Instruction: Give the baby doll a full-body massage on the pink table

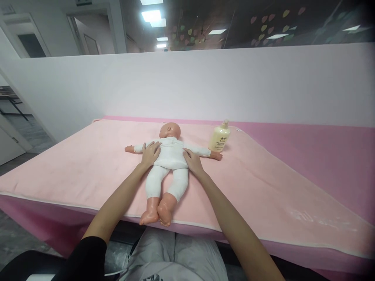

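Note:
A baby doll (pixel 171 153) with a white cloth body lies face down on a pink towel, its head turned to the left and its feet toward me. Both its arms stretch out sideways. My left hand (pixel 150 154) rests on the left side of the doll's upper back, fingers extended and slightly apart. On the right side of its torso lies my right hand (pixel 192 160), fingers stretched out along the cloth. Neither hand grips anything. Close to the doll's right-hand-side arm stands a pale yellow pump bottle (pixel 219 136), tilted a little in view.
The pink towel (pixel 263 195) covers most of a table with a darker pink cover (pixel 295 156). Behind it rises a white partition (pixel 234 86) with dark glass above. A doorway (pixel 92 33) shows at the upper left. The table's front edge is just before my lap.

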Action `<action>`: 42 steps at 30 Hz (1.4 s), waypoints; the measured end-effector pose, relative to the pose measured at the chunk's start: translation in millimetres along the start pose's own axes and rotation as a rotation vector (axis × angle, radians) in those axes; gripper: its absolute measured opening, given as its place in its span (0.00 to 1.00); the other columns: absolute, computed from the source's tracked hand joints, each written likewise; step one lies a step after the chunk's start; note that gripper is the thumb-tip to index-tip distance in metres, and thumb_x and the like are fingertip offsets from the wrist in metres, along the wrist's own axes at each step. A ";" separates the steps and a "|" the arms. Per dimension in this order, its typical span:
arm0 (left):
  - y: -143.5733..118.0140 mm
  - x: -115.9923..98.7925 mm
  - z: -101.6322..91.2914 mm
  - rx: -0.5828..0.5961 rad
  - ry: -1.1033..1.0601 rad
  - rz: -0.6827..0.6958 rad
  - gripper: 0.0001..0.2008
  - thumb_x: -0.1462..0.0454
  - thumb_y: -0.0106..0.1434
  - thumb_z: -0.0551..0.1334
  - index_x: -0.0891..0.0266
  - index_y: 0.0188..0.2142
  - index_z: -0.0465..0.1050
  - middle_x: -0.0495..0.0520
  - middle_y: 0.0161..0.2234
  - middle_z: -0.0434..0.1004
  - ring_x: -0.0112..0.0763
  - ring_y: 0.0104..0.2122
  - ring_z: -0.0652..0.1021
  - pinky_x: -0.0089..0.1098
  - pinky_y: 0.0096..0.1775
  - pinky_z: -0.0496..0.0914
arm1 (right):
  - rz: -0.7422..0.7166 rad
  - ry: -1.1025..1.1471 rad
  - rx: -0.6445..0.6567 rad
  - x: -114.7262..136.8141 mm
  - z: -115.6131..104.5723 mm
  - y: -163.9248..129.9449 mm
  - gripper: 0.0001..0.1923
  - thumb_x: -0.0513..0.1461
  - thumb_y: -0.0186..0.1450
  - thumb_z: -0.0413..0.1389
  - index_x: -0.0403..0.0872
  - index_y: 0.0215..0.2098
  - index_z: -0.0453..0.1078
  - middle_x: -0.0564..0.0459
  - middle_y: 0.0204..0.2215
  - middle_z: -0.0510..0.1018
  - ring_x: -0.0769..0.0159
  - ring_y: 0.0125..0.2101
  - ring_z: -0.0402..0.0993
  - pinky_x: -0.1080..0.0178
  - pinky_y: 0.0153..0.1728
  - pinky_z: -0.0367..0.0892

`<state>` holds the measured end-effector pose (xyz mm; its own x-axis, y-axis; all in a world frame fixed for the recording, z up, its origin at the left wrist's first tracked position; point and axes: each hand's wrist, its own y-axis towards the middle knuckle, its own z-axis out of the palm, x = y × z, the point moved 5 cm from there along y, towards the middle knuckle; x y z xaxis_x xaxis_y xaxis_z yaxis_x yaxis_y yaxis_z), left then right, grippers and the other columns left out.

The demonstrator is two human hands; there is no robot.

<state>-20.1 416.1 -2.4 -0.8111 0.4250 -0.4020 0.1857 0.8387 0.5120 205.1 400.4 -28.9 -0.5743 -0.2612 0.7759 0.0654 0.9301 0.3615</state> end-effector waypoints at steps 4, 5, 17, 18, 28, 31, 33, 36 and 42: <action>-0.7 -1.0 -1.1 -0.001 0.000 0.002 0.17 0.61 0.69 0.50 0.54 0.54 0.68 0.51 0.58 0.70 0.39 0.62 0.64 0.55 0.63 0.43 | -0.006 0.000 0.007 -1.7 1.9 1.1 0.22 0.44 0.67 0.46 0.45 0.54 0.69 0.45 0.54 0.74 0.57 0.53 0.70 0.52 0.57 0.61; -1.1 -1.4 -1.4 0.002 0.002 -0.001 0.17 0.61 0.69 0.50 0.54 0.54 0.68 0.51 0.58 0.69 0.38 0.62 0.64 0.55 0.63 0.43 | -0.010 0.001 0.007 -1.9 2.3 1.2 0.22 0.44 0.67 0.46 0.45 0.54 0.69 0.45 0.54 0.74 0.57 0.54 0.70 0.52 0.57 0.61; -1.7 -2.6 -2.8 0.016 0.021 -0.011 0.17 0.61 0.69 0.49 0.54 0.54 0.68 0.50 0.59 0.69 0.37 0.62 0.63 0.54 0.64 0.43 | -0.024 -0.019 0.003 -3.1 3.0 1.7 0.21 0.44 0.67 0.46 0.45 0.54 0.70 0.45 0.54 0.74 0.57 0.54 0.70 0.52 0.57 0.62; -1.5 -2.6 -2.6 0.016 0.025 -0.009 0.17 0.61 0.69 0.49 0.54 0.54 0.68 0.50 0.59 0.69 0.37 0.62 0.63 0.54 0.64 0.43 | -0.024 -0.019 0.002 -2.9 2.8 1.7 0.22 0.44 0.67 0.46 0.44 0.54 0.69 0.45 0.53 0.74 0.57 0.54 0.70 0.52 0.57 0.62; -0.9 -2.8 -1.3 0.014 0.033 0.005 0.17 0.62 0.69 0.49 0.53 0.55 0.67 0.50 0.59 0.69 0.38 0.62 0.63 0.52 0.63 0.45 | -0.001 -0.012 0.002 -0.9 -0.2 0.0 0.22 0.45 0.67 0.47 0.46 0.54 0.70 0.47 0.53 0.75 0.57 0.53 0.70 0.52 0.57 0.62; -1.3 -7.0 -6.4 -0.036 0.121 0.007 0.16 0.62 0.69 0.49 0.56 0.50 0.70 0.52 0.54 0.74 0.40 0.58 0.68 0.50 0.62 0.50 | 0.008 -0.012 -0.007 -0.9 -0.6 -0.1 0.21 0.45 0.67 0.47 0.46 0.54 0.70 0.47 0.53 0.75 0.56 0.54 0.70 0.52 0.57 0.62; -1.7 -6.9 -10.1 -0.075 0.238 -0.038 0.15 0.61 0.68 0.49 0.60 0.43 0.73 0.59 0.45 0.78 0.45 0.51 0.73 0.48 0.57 0.58 | 0.010 -0.010 -0.007 -0.9 -0.5 -0.1 0.21 0.44 0.66 0.47 0.47 0.53 0.70 0.48 0.52 0.75 0.56 0.53 0.70 0.51 0.57 0.62; -2.9 2.1 -7.7 0.005 0.277 -0.185 0.21 0.55 0.69 0.47 0.63 0.32 0.74 0.64 0.34 0.79 0.49 0.38 0.78 0.45 0.43 0.67 | 0.012 0.001 0.003 -1.5 0.4 0.0 0.22 0.45 0.67 0.46 0.46 0.54 0.70 0.47 0.53 0.75 0.56 0.54 0.70 0.51 0.57 0.62; -5.5 15.2 -1.2 0.088 0.107 -0.254 0.29 0.47 0.68 0.43 0.61 0.27 0.73 0.60 0.30 0.78 0.46 0.33 0.78 0.39 0.35 0.69 | -0.004 0.024 -0.004 -1.6 0.4 -0.6 0.22 0.45 0.67 0.46 0.46 0.54 0.70 0.47 0.53 0.74 0.57 0.54 0.70 0.52 0.58 0.61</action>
<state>-34.1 417.6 -10.4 -0.8908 0.1626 -0.4244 0.0122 0.9420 0.3354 205.6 400.3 -30.6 -0.5549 -0.2708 0.7866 0.0666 0.9280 0.3665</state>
